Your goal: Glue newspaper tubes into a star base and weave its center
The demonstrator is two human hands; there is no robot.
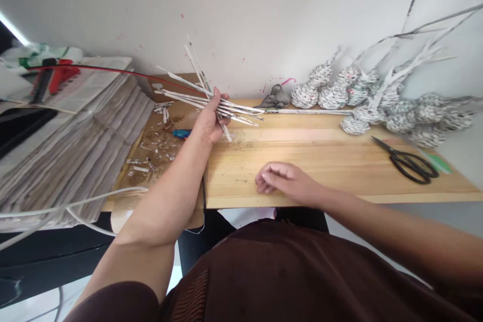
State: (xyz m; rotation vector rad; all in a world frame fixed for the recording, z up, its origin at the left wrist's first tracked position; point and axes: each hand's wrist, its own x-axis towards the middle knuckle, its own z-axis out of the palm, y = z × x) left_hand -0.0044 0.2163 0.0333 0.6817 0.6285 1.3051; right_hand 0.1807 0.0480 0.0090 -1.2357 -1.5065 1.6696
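Observation:
My left hand [210,123] is closed around a loose bundle of rolled newspaper sticks [188,99], held above the left end of the wooden board [302,148]. The sticks are thin and whitish with grey print, and they fan out in several directions, some crossing upward toward the wall. At the board's front edge rests my right hand [279,179], its fingers curled in, with nothing seen in it. Below the left hand's wrist lies a small blue tool [181,133], partly hidden by the arm.
At left stands a tall stack of newspapers [113,105] with a red-and-black tool [62,78] on top. Paper scraps [151,156] litter the brown surface beside it. Several woven paper gourd shapes [332,90] line the wall, near a grey cloth [277,96]. Black scissors [409,163] lie right.

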